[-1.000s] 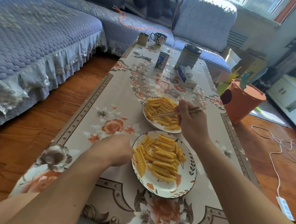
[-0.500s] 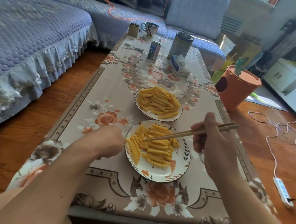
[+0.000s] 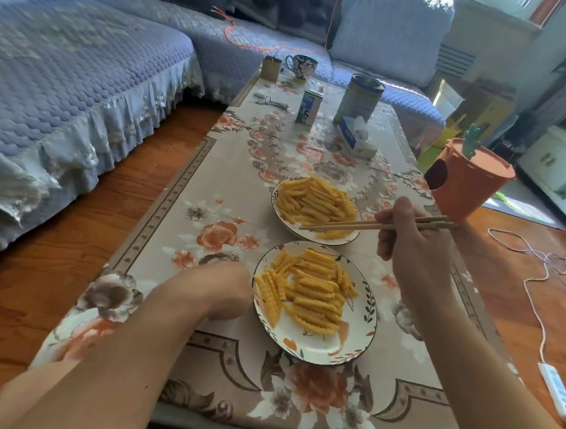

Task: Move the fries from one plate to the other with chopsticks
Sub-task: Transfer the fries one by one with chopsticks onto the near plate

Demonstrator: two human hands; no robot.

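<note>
On a floral-clothed desk (image 3: 209, 189), two plates of fries sit near each other, the far plate (image 3: 276, 200) beyond the near plate (image 3: 360, 340). The right hand (image 3: 413, 247) grips chopsticks (image 3: 368, 225), whose long axis runs leftward, tips over the far plate's near edge among its fries (image 3: 312, 199). The left hand (image 3: 222, 290), fingers hidden, rests beside the near plate.

A home living room is being shown. A low coffee table (image 3: 180, 227) under a floral cloth is being flanked at nine and twelve o'clock by a quilted blue corner sofa (image 3: 83, 76). A mug (image 3: 301, 67) and tissue box (image 3: 356, 138) are being kept on it; wood flooring (image 3: 72, 233) is lying around.
</note>
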